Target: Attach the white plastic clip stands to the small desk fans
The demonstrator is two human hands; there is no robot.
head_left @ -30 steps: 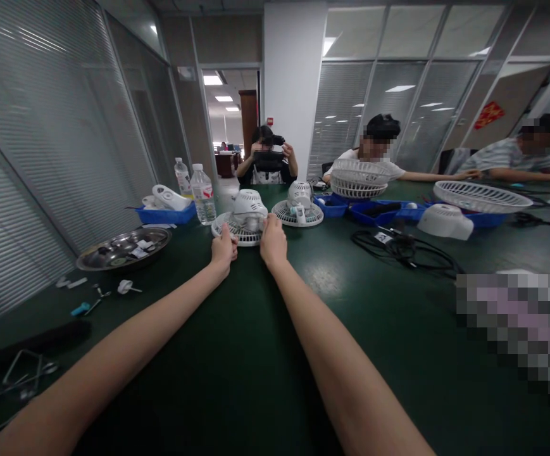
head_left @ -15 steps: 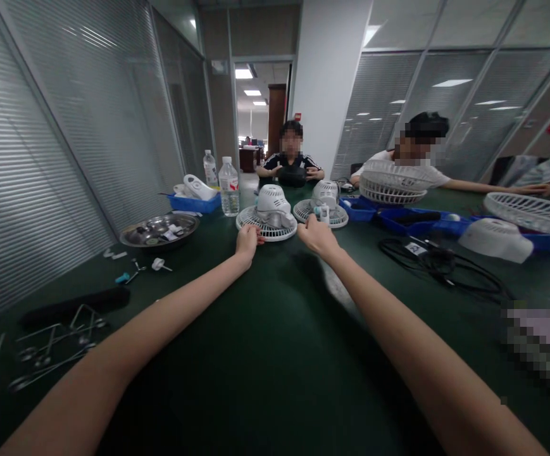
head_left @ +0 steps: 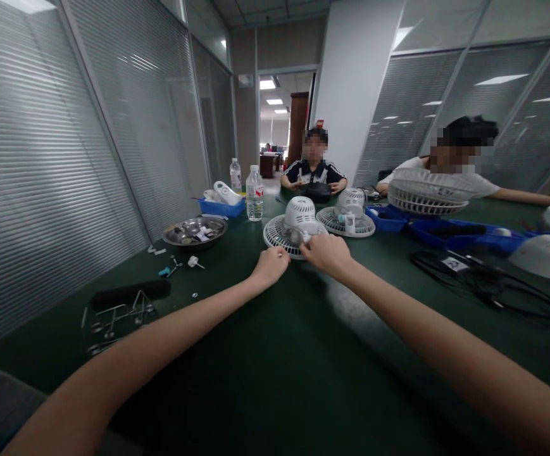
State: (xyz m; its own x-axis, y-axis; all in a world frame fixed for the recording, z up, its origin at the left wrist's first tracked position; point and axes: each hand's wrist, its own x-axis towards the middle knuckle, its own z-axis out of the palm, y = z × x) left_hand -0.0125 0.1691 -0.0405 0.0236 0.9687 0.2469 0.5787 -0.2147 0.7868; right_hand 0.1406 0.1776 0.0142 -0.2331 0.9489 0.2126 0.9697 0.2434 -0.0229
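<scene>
A white fan head (head_left: 300, 213) lies face down on its round grille (head_left: 275, 235), motor housing upward. My right hand (head_left: 329, 254) reaches over the near right side of this fan, thumb and fingers closed on a white part at the base of its housing. Just in front of the grille is my left hand (head_left: 271, 266), its fingers curled together. A tiny pale spot shows at its fingertips, too small to name. Behind and to the right lies a second white fan head (head_left: 350, 204), also face down on its grille.
On the left are a steel bowl (head_left: 195, 233) of small parts, a blue tray (head_left: 222, 208), a water bottle (head_left: 254, 195), metal wire pieces (head_left: 118, 316) and a black bar (head_left: 131, 293). Black cables (head_left: 474, 272) and blue trays (head_left: 445, 233) lie right. Two people sit beyond.
The view has turned left, shifting everything rightward. My right hand has gone from between the fans to the near fan's housing. My left hand has drawn back from the grille's rim and curled.
</scene>
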